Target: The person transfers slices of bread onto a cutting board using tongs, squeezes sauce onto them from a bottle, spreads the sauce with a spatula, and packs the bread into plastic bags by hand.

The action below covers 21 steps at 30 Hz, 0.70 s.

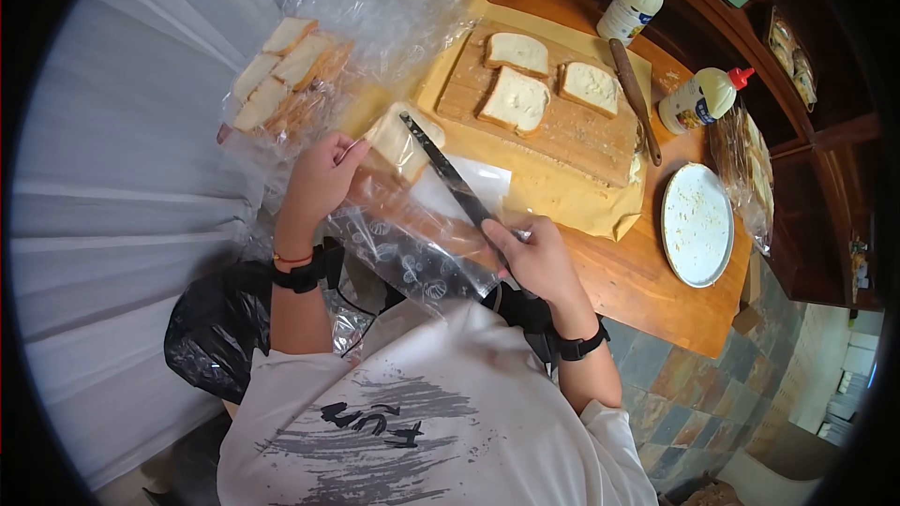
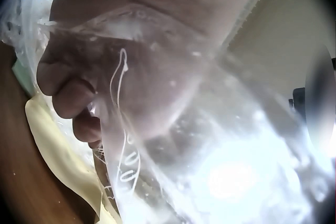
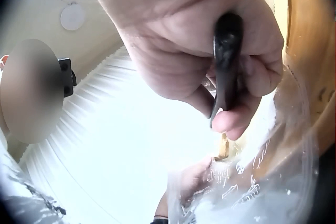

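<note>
In the head view the right hand (image 1: 542,260) grips the dark handle of a long knife (image 1: 453,178), whose blade tip lies over a bread slice (image 1: 398,142). The left hand (image 1: 328,173) pinches that slice's left edge. Clear plastic film (image 1: 412,248) with a printed pattern hangs below the slice. In the left wrist view the film covers much of the left hand (image 2: 121,66), its fingers curled, and hides what they pinch. The right wrist view shows the right hand (image 3: 210,50) round the black handle (image 3: 227,50).
Three bread slices (image 1: 514,100) lie on a wooden board (image 1: 562,145). Beyond it stand two squeeze bottles (image 1: 633,7) and a wooden-handled utensil (image 1: 635,94). A white plate (image 1: 697,225) is at the right; stacked, bagged bread (image 1: 281,75) is at the left.
</note>
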Motion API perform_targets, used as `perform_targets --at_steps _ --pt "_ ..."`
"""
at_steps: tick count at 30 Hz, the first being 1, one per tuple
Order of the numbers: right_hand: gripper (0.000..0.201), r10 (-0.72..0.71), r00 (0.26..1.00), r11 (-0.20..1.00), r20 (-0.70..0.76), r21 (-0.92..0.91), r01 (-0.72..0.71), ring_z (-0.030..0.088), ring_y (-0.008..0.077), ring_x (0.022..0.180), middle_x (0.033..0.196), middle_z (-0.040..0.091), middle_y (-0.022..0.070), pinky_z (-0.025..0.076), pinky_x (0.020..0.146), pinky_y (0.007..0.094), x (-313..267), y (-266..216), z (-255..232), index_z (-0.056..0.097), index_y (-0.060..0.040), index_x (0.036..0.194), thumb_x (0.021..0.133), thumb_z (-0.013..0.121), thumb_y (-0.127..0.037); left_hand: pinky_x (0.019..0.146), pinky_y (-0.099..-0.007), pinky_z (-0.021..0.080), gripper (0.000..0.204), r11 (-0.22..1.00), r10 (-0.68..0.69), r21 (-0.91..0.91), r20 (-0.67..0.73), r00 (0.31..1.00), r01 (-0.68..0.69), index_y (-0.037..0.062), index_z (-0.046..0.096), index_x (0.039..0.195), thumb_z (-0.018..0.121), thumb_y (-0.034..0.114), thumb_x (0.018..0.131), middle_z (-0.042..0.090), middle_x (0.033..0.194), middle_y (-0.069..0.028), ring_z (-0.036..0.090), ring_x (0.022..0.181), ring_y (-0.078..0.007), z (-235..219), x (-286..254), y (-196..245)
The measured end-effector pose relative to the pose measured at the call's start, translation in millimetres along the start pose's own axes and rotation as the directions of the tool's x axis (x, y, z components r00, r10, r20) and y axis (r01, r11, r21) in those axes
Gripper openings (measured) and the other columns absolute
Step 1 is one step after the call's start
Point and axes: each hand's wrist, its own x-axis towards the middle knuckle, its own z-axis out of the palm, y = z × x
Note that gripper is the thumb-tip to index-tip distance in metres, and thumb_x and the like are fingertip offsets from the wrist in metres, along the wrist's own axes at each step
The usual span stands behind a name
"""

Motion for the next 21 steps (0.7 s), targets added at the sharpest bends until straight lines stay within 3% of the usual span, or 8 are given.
perform_targets --at_steps 4,5,6,7,9,10,12,21 --pt "0.037 -0.012 0.999 0.997 0.037 -0.070 0.015 0.052 0.0077 0.050 0.067 0.064 0.0014 0.042 0.050 0.0257 10.8 -10.9 -1.4 0.071 0.0030 0.080 0.105 0.065 -0.023 0.067 -0.0361 0.052 0.022 0.970 0.084 0.239 -0.127 0.988 -0.052 0.0008 0.066 0.103 0.068 0.023 0.099 0.069 0.081 -0.0114 0.065 0.070 -0.0240 -1.1 -3.8 2.1" --pt "0.037 -0.012 0.999 0.997 0.039 -0.071 0.015 0.052 0.0077 0.050 0.067 0.064 0.0014 0.042 0.050 0.0257 14.1 -12.5 -0.8 0.071 0.0030 0.080 0.105 0.065 -0.023 0.075 -0.0392 0.053 0.022 0.903 0.315 0.359 -0.181 0.932 -0.235 0.0013 0.067 0.109 0.068 0.021 0.099 0.070 0.088 -0.0145 0.067 0.078 -0.0308 -2.3 -4.6 4.5" --pt "0.036 0.017 0.999 0.999 0.040 -0.053 -0.015 0.052 0.0078 0.051 0.067 0.064 0.0017 0.043 0.051 0.0256 17.0 -14.1 -0.1 0.071 0.0032 0.081 0.105 0.064 -0.023 0.082 -0.0423 0.055 0.024 0.785 0.532 0.482 -0.201 0.823 -0.390 0.0018 0.067 0.115 0.067 0.019 0.098 0.072 0.095 -0.0176 0.069 0.086 -0.0375 -2.5 -5.3 6.6" --pt "0.036 0.047 0.998 0.998 0.041 -0.034 -0.046 0.053 0.0079 0.051 0.068 0.065 0.0019 0.044 0.051 0.0255 19.3 -15.1 0.1 0.072 0.0033 0.083 0.105 0.064 -0.023 0.082 -0.0423 0.055 0.024 0.785 0.531 0.482 -0.201 0.823 -0.389 0.0018 0.067 0.115 0.067 0.019 0.098 0.072 0.095 -0.0176 0.069 0.086 -0.0375 -0.5 -6.1 8.8" --pt "0.035 0.034 0.998 0.999 0.060 -0.001 -0.034 0.053 0.0080 0.052 0.069 0.066 0.0023 0.045 0.051 0.0255 26.4 -9.5 -0.8 0.072 0.0036 0.085 0.105 0.064 -0.024 0.091 -0.0451 0.054 0.030 0.908 0.411 0.118 -0.065 0.909 -0.402 0.0027 0.066 0.125 0.063 0.017 0.099 0.073 0.106 -0.0212 0.068 0.099 -0.0432 5.2 -8.2 13.2" --pt "0.034 0.019 0.997 0.999 0.079 0.032 -0.022 0.054 0.0081 0.052 0.071 0.066 0.0027 0.046 0.051 0.0255 29.1 -7.3 -1.2 0.073 0.0039 0.087 0.106 0.064 -0.024 0.091 -0.0451 0.054 0.030 0.909 0.409 0.118 -0.067 0.910 -0.400 0.0027 0.066 0.125 0.063 0.017 0.099 0.073 0.106 -0.0212 0.068 0.099 -0.0432 7.1 -8.8 14.4" --pt "0.035 0.021 0.997 0.999 0.078 0.033 -0.024 0.055 0.0088 0.051 0.071 0.067 0.0037 0.047 0.050 0.0263 31.0 -7.1 -2.1 0.073 0.0051 0.089 0.105 0.064 -0.024 0.087 -0.0386 0.054 0.036 0.929 0.280 0.223 0.095 0.955 -0.294 0.0034 0.064 0.135 0.061 0.011 0.100 0.073 0.111 -0.0203 0.069 0.094 -0.0356 10.1 -9.1 16.5" --pt "0.035 0.090 0.991 0.996 0.102 -0.008 -0.090 0.057 0.0096 0.052 0.074 0.069 0.0054 0.049 0.052 0.0264 32.1 -14.4 -21.8 0.075 0.0074 0.099 0.105 0.064 -0.025 0.098 -0.0365 0.053 0.034 0.922 0.314 0.207 0.096 0.945 -0.328 -0.0002 0.065 0.131 0.060 0.010 0.100 0.067 0.135 -0.0190 0.068 0.118 -0.0356 24.6 -4.5 5.4"
